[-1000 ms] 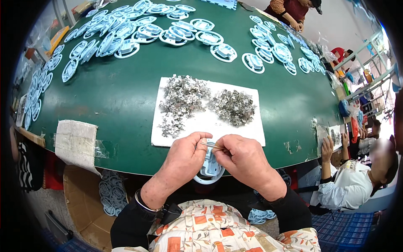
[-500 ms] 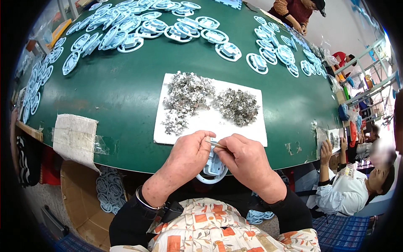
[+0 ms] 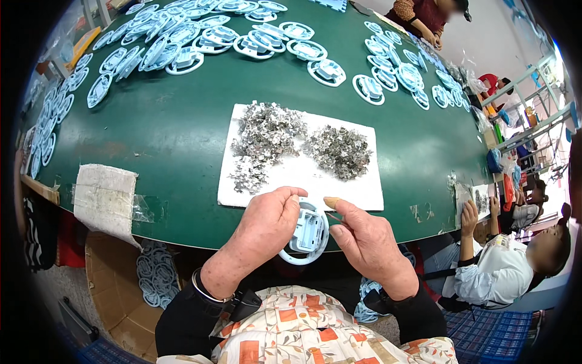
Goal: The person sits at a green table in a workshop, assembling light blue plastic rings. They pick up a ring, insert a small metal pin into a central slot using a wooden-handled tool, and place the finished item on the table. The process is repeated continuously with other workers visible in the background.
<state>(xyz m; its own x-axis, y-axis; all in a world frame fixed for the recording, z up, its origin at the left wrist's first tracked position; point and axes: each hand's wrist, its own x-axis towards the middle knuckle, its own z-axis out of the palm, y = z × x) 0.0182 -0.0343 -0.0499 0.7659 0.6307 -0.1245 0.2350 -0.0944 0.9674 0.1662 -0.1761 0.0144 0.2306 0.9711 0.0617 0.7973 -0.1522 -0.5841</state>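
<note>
My left hand (image 3: 271,219) is closed on the left rim of a light-blue plastic toy steering wheel (image 3: 310,233), held at the table's front edge. Its boxy hollow centre shows from above. Just right of the wheel is my right hand (image 3: 368,239), its index finger bearing a tan fingertip cover. A thin metal strip or tool (image 3: 335,219) sticks out between that hand's thumb and index finger; its exact kind is too small to tell. Beyond both hands lies a white foam board (image 3: 291,188) with heaps of small metal clips (image 3: 270,133).
Many similar blue wheels (image 3: 327,71) lie across the green table (image 3: 182,139). A cloth pad (image 3: 104,197) is taped at the left edge. Below stands a cardboard box (image 3: 112,291) with blue parts. A co-worker (image 3: 497,273) sits at right; another person (image 3: 424,18) works at the far side.
My right hand has drawn off to the right from the wheel, its thumb and index finger parting. More of the wheel's centre now shows; my left hand still holds it.
</note>
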